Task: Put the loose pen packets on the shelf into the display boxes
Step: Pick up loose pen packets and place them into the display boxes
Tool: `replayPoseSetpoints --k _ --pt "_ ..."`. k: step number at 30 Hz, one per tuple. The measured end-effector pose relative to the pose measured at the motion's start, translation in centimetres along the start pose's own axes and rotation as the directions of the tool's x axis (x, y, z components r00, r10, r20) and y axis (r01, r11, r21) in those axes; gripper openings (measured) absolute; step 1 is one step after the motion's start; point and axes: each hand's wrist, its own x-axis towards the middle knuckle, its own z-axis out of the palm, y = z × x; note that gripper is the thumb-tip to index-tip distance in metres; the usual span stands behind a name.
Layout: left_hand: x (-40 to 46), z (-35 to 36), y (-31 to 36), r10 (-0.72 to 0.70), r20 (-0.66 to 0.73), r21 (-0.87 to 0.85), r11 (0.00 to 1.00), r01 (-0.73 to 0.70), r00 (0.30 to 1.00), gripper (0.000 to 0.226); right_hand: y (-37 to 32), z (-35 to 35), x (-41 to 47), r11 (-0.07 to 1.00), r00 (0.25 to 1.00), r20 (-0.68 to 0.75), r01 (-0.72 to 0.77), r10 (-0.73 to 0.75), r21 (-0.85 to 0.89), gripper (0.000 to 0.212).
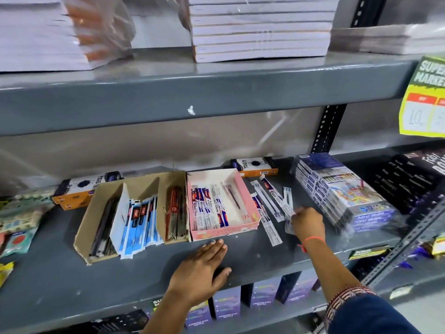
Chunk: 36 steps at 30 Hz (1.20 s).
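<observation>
On the grey metal shelf (60, 280) a pink open-topped cardboard display box (252, 210) stands just right of a brown cardboard display box with dividers (83, 227), their sides touching. The pink one holds several white and blue pen packets lying lengthwise; the brown one holds dark pens, blue and white packets and red pens in separate compartments. To the right of the pink box, loose white and blue pen packets (271, 206) lie scattered on the bare shelf. The right hand (307, 224), with a red thread at the wrist, is curled down over the packets nearest a stack of shrink-wrapped purple boxes (342, 189), fingers pinched around one or two of them. The left hand (201, 268) lies flat and spread open on the shelf just in front of the pink box, holding nothing.
</observation>
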Motion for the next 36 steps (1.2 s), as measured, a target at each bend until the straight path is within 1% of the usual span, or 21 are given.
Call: replayPoseSetpoints --k 2,4,5,6,7,9,11,12,13,15,16,17,18,20,23,27,29,31,33,34,36 --pt "-0.1 -0.7 0.5 -0.017 -0.034 0.013 1.0 0.018 0.999 0.09 0.1 0.0 -0.3 0.993 0.999 -0.038 -0.031 0.035 0.11 0.027" --pt "0.0 -0.5 0.5 -0.013 -0.034 0.023 1.0 0.013 0.999 0.088 0.4 0.0 -0.3 0.966 0.995 -0.051 -0.069 0.084 0.251 0.026" --pt "-0.1 -0.3 0.4 0.002 -0.035 0.051 0.999 0.0 0.999 0.085 0.5 0.1 -0.4 0.954 0.994 -0.056 -0.074 0.094 0.289 0.026" --pt "-0.1 -0.4 0.2 -0.031 0.012 0.02 0.999 0.031 0.999 0.081 0.6 0.2 -0.5 0.955 0.995 -0.051 -0.067 0.085 0.29 0.025" --pt "-0.1 -0.8 0.4 -0.044 0.073 -0.008 0.999 0.044 0.996 0.076 0.7 0.3 -0.7 0.964 0.998 -0.032 -0.049 0.059 0.26 0.024" --pt "-0.3 -1.1 0.5 -0.062 0.097 0.011 0.998 0.061 0.993 0.078 0.7 0.5 -1.1 0.989 0.999 0.033 -0.021 0.017 0.143 0.023" --pt "0.0 -0.9 0.5 -0.009 0.03 0.03 1.0 0.008 1.0 0.092 0.7 0.8 -1.3 0.999 0.999 0.043 0.001 -0.003 0.049 0.024" --pt "-0.1 -0.6 0.3 -0.004 0.036 0.027 1.0 0.003 0.999 0.096 0.8 1.0 -1.1 1.0 1.0 0.021 0.017 -0.018 0.015 0.025" --pt "0.0 -0.6 0.2 0.0 0.053 0.043 0.999 -0.002 0.999 0.092 0.8 1.1 -1.0 0.999 0.999 0.005 0.034 -0.034 -0.036 0.025" --pt "-0.1 -1.0 0.5 -0.074 0.154 -0.004 0.997 0.075 0.985 0.079 0.6 1.2 -0.9 0.984 0.998 0.025 0.066 -0.063 -0.166 0.029" --pt "-0.2 -1.1 0.5 -0.09 0.148 -0.016 0.995 0.093 0.985 0.08 0.4 1.3 -0.7 0.973 0.997 0.04 0.079 -0.072 -0.218 0.031" --pt "-0.2 -1.2 0.5 -0.075 0.134 0.019 0.997 0.073 0.988 0.089 0.2 1.2 -0.5 0.962 0.995 0.055 0.092 -0.08 -0.258 0.033" --pt "-0.1 -0.5 0.2 -0.017 0.036 0.036 0.999 0.016 0.999 0.101 0.0 1.1 -0.4 0.952 0.994 0.065 0.099 -0.084 -0.29 0.033" --pt "-0.3 -0.2 0.1 -0.038 0.069 -0.003 0.999 0.038 0.997 0.117 -0.4 0.9 -0.2 0.929 0.993 0.071 0.114 -0.095 -0.352 0.031" --pt "-0.1 -0.5 0.1 -0.04 0.097 0.023 0.999 0.038 0.994 0.122 -0.5 0.8 -0.2 0.871 0.988 0.084 0.152 -0.127 -0.466 0.03" --pt "-0.1 -0.5 0.3 -0.035 0.069 0.001 0.999 0.035 0.997 0.122 0.3 0.2 0.6 0.918 0.992 0.066 0.129 -0.112 -0.375 0.028" --pt "-0.2 -0.6 0.2 -0.036 0.061 -0.019 0.999 0.037 0.997 0.12 0.3 0.1 0.6 0.915 0.987 0.089 0.159 -0.135 -0.372 0.027" --pt "-0.1 -0.4 0.2 -0.018 0.052 -0.014 1.0 0.018 0.999 0.112 0.2 0.3 0.1 0.858 0.977 0.131 0.212 -0.17 -0.467 0.029" --pt "-0.1 -1.0 0.4 -0.018 0.061 -0.007 1.0 0.018 0.998 0.095 0.1 0.6 -0.6 0.776 0.966 0.16 0.258 -0.202 -0.576 0.033" --pt "-0.1 -0.9 0.4 -0.021 0.048 -0.01 1.0 0.022 0.999 0.095 0.0 0.8 -0.9 0.736 0.961 0.166 0.277 -0.222 -0.617 0.034" --pt "0.0 -0.1 0.2 -0.02 -0.003 -0.006 1.0 0.02 1.0 0.112 0.2 0.8 -1.3 0.678 0.953 0.168 0.298 -0.253 -0.672 0.036"
